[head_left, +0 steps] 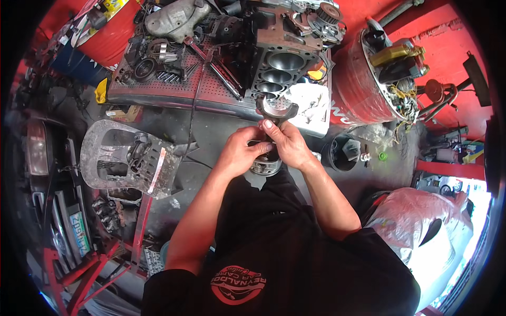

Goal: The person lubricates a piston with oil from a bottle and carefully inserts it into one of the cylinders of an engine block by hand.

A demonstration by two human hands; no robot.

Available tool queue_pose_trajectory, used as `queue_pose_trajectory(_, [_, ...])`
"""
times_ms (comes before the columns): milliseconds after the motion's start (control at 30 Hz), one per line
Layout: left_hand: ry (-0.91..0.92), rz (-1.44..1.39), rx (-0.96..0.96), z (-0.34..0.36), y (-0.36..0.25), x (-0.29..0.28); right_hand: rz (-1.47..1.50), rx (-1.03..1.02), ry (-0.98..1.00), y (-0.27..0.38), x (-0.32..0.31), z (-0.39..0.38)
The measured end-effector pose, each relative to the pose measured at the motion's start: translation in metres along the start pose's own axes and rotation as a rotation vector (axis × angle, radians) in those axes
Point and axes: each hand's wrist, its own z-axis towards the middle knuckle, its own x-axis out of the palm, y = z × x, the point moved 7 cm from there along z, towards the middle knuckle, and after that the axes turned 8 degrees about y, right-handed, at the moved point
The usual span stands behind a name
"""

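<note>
In front of my body I hold a connecting rod with its half-round big end [277,111] pointing away from me. A piston [265,167] sits at its near end, just below my fingers. My right hand [291,145] is closed around the rod, thumb on top. From the other side my left hand [241,151] grips the same piece, its thumb across the middle. The fingers underneath are partly hidden. Just beyond the big end, an engine block [289,47] with several open cylinder bores lies on the table.
The perforated metal table [174,95] carries gears, bolts, tools and a grey metal cover [176,20]. A dirty plastic chair [105,152] holding parts stands at left. To the right are a red drum [350,79] with containers on it and a black bucket [342,152].
</note>
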Motion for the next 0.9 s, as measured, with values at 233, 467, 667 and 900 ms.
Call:
queue_pose_trajectory(233, [-0.164, 0.238, 0.277, 0.003, 0.008, 0.011, -0.549, -0.369, -0.204, 0.012, -0.001, -0.019])
queue_pose_trajectory(467, [-0.106, -0.033, 0.195, 0.022, 0.026, 0.021, -0.588, -0.298, -0.246, 0.014, -0.015, -0.018])
queue_pose_trajectory(667, [-0.177, -0.045, 0.048, 0.049, -0.008, 0.022, 0.092, -0.197, -0.226, -0.024, -0.071, 0.010])
queue_pose_trajectory(900, [-0.178, -0.081, -0.029, 0.062, -0.020, 0.004, 0.439, -0.064, -0.183, -0.033, -0.068, 0.032])
